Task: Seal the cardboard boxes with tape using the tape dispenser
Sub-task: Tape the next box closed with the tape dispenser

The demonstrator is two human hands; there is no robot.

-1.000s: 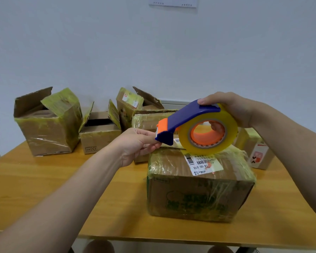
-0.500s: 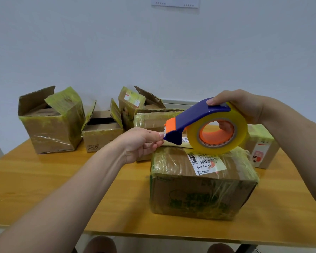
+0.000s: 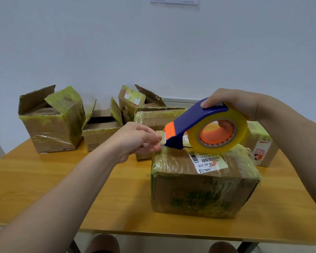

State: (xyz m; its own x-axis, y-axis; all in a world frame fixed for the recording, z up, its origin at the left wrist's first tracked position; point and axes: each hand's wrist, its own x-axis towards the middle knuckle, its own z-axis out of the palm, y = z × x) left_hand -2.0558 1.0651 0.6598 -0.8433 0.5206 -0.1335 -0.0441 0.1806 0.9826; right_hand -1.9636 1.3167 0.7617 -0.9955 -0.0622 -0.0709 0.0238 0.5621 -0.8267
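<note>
Gripping the tape dispenser (image 3: 199, 123), right hand (image 3: 233, 103) tops box (image 3: 202, 179).

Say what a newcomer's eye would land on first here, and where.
The blue-and-orange tape dispenser with its yellow tape roll stands out, held by the right hand above the tape-wrapped cardboard box. The left hand curls at its orange nose; open taped boxes crowd the wooden table's far edge.

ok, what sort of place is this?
Probably a makeshift packing spot in a plain room, not a warehouse: a wooden table against a bare white wall, several taped cardboard boxes, the nearest box with a shipping label, and a tape dispenser in the right hand.
</note>
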